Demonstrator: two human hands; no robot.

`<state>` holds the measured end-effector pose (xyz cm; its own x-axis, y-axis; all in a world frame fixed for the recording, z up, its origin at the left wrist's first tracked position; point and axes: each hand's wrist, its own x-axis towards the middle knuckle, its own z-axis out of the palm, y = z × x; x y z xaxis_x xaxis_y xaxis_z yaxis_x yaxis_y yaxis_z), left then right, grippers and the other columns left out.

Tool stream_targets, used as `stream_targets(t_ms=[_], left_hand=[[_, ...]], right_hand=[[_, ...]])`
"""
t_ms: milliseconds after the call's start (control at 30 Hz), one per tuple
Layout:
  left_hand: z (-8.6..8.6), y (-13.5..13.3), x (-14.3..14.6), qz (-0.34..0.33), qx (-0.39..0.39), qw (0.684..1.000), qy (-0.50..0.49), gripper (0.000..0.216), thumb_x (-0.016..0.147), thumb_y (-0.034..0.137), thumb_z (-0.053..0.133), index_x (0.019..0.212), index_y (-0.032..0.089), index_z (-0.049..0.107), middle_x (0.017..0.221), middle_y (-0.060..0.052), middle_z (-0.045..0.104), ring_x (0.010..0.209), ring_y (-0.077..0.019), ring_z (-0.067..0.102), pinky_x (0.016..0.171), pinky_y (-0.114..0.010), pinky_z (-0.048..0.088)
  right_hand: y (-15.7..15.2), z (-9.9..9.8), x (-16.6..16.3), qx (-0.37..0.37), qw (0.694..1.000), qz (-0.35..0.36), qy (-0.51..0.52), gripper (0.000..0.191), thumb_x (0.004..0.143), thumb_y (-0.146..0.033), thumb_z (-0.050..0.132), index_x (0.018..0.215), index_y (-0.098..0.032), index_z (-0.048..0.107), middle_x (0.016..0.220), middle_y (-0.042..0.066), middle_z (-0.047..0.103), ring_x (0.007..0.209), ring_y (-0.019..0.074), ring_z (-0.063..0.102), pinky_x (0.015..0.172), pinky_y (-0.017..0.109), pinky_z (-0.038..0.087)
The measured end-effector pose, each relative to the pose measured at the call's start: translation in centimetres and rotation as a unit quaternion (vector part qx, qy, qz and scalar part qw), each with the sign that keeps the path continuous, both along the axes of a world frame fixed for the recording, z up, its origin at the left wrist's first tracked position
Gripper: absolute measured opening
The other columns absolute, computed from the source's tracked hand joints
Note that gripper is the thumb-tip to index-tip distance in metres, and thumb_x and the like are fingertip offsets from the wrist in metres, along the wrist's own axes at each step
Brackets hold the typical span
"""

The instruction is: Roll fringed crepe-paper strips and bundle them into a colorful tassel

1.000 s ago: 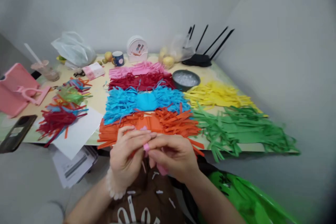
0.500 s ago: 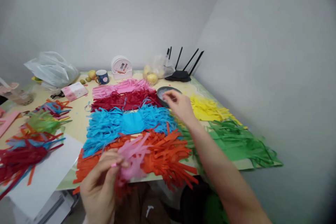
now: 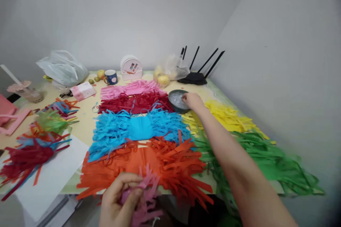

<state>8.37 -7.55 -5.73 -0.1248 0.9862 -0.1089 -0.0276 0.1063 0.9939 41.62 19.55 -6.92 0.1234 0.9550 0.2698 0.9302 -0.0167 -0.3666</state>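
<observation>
My left hand [image 3: 124, 198] is closed around a strip of pink fringed paper [image 3: 147, 198] at the table's front edge. The loose pink fringe hangs out to the right of its fingers. Farther back, my right hand [image 3: 192, 100] reaches over the right rim of a dark grey bowl [image 3: 173, 107]. Its fingers are pinched together down in the bowl, at some clear, whitish contents [image 3: 176, 96]; what is between them is too small to make out. Between my hands lie fringed papers in orange [image 3: 141, 159], blue [image 3: 140, 127] and dark red [image 3: 135, 103].
Yellow [image 3: 229, 117] and green [image 3: 266, 152] fringes lie to the right. Fringe bundles [image 3: 29, 154] rest at left near a white sheet [image 3: 57, 163]. A mug [image 3: 111, 77], plastic bag [image 3: 64, 69], bagged fruit [image 3: 162, 78], router [image 3: 195, 78] and lidded drink cup [image 3: 29, 94] stand behind.
My right hand has lowered its fingers into the bowl. My left hand has gathered the pink fringe closer and sits lower. The whole view has shifted, so things appear farther right.
</observation>
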Motion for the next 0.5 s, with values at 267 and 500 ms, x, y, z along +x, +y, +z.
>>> stream_targets(t_ms=[267,500], left_hand=[[1.4,2.2,-1.2,-0.002,0.241,0.961,0.137,0.006,0.083,0.021,0.071,0.078,0.020,0.073,0.077,-0.001,0.073,0.072,-0.0145,0.068,0.069,-0.022,0.054],[1.9,0.8,-2.3,-0.046,0.312,0.926,0.207,0.005,0.090,0.018,0.065,0.088,0.018,0.070,0.082,-0.003,0.070,0.076,-0.0129,0.066,0.072,-0.022,0.051]], right_hand=[[-14.8,3.4,-11.4,0.026,0.965,0.235,0.112,0.006,0.090,-0.020,0.069,0.091,-0.022,0.074,0.091,0.000,0.076,0.084,0.0168,0.071,0.080,0.024,0.054],[-24.2,4.3,-18.1,0.007,0.878,0.381,0.291,0.012,0.094,-0.022,0.062,0.089,-0.021,0.073,0.084,0.002,0.076,0.074,0.0162,0.071,0.071,0.023,0.054]])
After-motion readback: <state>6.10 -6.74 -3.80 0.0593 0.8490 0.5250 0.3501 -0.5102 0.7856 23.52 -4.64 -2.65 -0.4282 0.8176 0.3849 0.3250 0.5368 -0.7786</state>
